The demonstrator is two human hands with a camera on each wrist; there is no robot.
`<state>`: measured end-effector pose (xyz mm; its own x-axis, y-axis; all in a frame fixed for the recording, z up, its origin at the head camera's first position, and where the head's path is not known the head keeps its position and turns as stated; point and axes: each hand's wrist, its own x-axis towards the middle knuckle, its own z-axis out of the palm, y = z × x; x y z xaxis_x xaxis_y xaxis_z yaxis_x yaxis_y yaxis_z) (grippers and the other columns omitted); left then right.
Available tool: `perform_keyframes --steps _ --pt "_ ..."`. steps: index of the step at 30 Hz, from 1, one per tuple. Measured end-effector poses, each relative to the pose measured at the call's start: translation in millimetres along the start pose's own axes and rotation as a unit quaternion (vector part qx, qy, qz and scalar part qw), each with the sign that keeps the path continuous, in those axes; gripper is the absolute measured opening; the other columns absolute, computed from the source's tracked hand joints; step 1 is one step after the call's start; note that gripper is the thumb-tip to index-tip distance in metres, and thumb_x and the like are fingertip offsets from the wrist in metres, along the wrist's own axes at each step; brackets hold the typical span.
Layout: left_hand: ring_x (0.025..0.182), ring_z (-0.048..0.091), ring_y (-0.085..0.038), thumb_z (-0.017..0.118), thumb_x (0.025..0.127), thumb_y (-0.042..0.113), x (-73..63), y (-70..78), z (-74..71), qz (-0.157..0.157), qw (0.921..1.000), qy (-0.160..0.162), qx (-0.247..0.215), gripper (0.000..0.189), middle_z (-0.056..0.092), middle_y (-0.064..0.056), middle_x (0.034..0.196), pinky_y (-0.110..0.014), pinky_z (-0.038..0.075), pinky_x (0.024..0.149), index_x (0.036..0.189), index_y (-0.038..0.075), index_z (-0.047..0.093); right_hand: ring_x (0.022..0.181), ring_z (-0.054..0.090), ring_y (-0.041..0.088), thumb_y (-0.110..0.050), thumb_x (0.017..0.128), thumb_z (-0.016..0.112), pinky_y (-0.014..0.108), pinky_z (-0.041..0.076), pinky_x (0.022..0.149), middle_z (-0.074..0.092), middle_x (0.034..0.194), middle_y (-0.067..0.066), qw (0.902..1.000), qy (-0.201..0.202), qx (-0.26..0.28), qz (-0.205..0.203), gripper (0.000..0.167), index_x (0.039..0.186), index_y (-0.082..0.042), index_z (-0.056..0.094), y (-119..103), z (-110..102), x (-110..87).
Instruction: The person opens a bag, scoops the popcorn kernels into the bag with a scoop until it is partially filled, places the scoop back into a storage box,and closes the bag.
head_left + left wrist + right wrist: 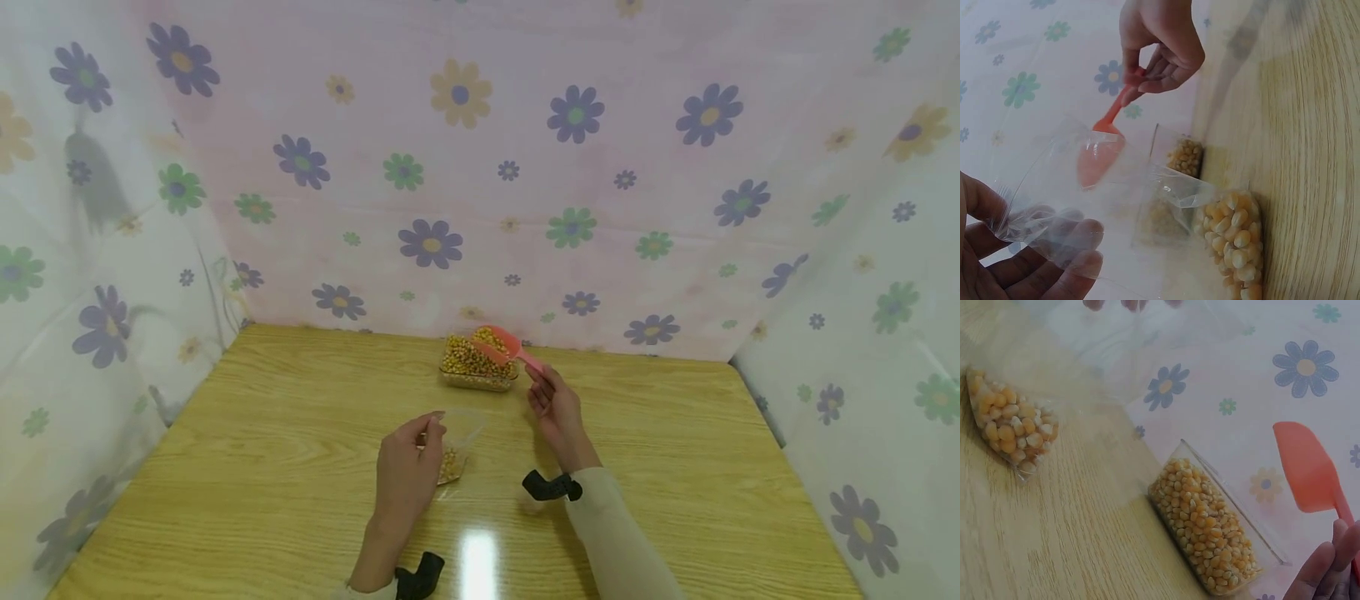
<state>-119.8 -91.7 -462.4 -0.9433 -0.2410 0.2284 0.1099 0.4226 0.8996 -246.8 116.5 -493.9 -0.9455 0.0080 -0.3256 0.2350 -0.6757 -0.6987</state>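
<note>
My right hand (pixel 557 408) pinches the handle of a red plastic scoop (pixel 512 343), whose bowl is over a clear rectangular container (pixel 480 383) of corn kernels (pixel 1204 531). In the head view, yellow kernels show in the scoop's bowl. Nearer to me, my left hand (pixel 408 467) grips the upper edge of a clear plastic bag (pixel 1166 187) between thumb and fingers, its mouth spread in the left wrist view. Corn kernels (pixel 1232 244) fill the bottom corner of the bag, low over the wooden table.
The wood-grain table (pixel 300 467) carries the container near its back edge. Behind it and on both sides hangs a flower-print cloth (pixel 510 192). Black camera mounts (pixel 551 485) sit on both wrists.
</note>
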Motion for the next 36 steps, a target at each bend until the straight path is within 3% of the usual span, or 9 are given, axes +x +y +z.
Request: perform_keyframes --steps 11,16,26,36 --pt "0.074 0.071 -0.02 0.053 0.105 0.013 0.7 0.3 1.5 0.0 1.0 0.0 0.009 0.028 0.078 -0.015 0.096 -0.025 0.038 0.041 0.116 0.0 0.076 0.065 0.062 0.004 -0.022 0.11 0.048 0.02 0.055 0.07 0.078 0.085 -0.001 0.9987 -0.032 0.037 0.016 0.025 0.099 -0.013 0.069 -4.1 -3.5 -15.6" --pt "0.075 0.072 -0.023 0.053 0.106 0.014 -0.6 0.1 1.7 0.001 1.0 -0.004 0.005 0.028 0.077 -0.016 0.099 -0.025 0.039 0.041 0.117 0.001 0.076 0.065 0.061 0.004 -0.021 0.11 0.047 0.02 0.055 0.069 0.078 0.085 0.0 0.9977 -0.037 0.052 0.022 0.025 0.101 -0.012 0.068 -2.3 -5.2 -27.1" --pt "0.082 0.074 -0.022 0.054 0.105 0.014 -0.2 -1.2 -0.1 0.001 0.9998 0.002 0.021 0.028 0.078 -0.011 0.097 -0.024 0.048 0.052 0.116 0.002 0.076 0.064 0.059 0.003 -0.021 0.111 0.045 0.02 0.053 0.069 0.078 0.085 -0.002 0.9973 -0.057 0.038 0.026 0.031 0.095 -0.015 0.07 3.6 -8.8 -49.8" --pt "0.081 0.073 -0.022 0.054 0.105 0.015 0.5 0.7 2.3 0.002 0.9998 0.007 0.016 0.027 0.078 -0.013 0.096 -0.025 0.047 0.049 0.114 0.004 0.077 0.061 0.057 0.002 -0.021 0.111 0.044 0.019 0.053 0.068 0.077 0.083 -0.004 0.9966 -0.078 0.008 0.028 0.033 0.093 -0.016 0.072 5.1 -18.5 -78.8"
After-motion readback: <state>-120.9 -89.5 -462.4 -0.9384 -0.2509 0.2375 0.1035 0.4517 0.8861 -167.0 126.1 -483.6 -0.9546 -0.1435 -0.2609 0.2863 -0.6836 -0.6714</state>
